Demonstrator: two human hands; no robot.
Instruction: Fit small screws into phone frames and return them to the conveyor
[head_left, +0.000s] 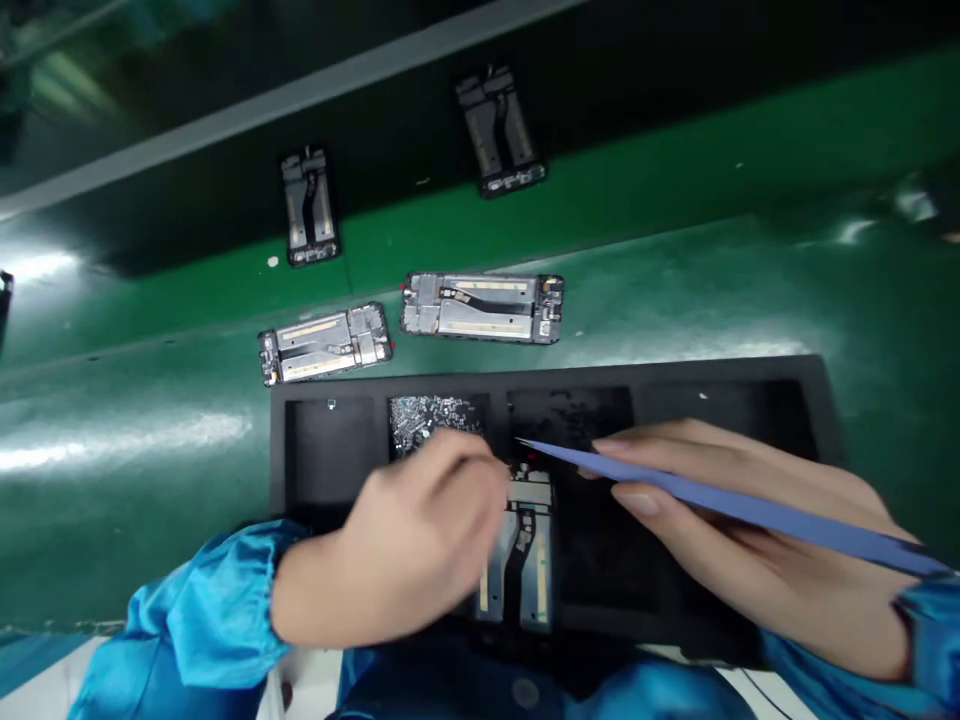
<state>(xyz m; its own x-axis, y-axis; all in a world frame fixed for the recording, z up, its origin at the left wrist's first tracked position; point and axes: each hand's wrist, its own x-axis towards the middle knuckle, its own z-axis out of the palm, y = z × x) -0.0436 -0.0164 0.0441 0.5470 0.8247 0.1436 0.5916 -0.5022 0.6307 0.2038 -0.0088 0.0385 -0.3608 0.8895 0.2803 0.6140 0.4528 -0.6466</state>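
A silver-and-black metal phone mid-frame [511,570] with a dark flex strip down its centre lies lengthwise in a matte black foam tray [540,378], near the tray's near edge. Its far end is hidden under the hands. The bunched fingertips of the left hand [412,540] are at that far end, but whether they grip anything is hidden. The right hand [750,540] pinches a flat blue plastic pry tool [720,495] narrowly between thumb and forefinger, its pointed tip just beside the frame's far end. A dark compartment lies to the frame's right, under the right hand. Silvery metal scraps [431,420] fill the compartment beyond the left hand. Past the tray's far rim, on the glossy green worktop [127,470], two similar frames [480,308] [325,343] lie end to end, close to the rim. Two more [310,207] [500,130] sit farther off, well apart, near a black raised strip [225,200].
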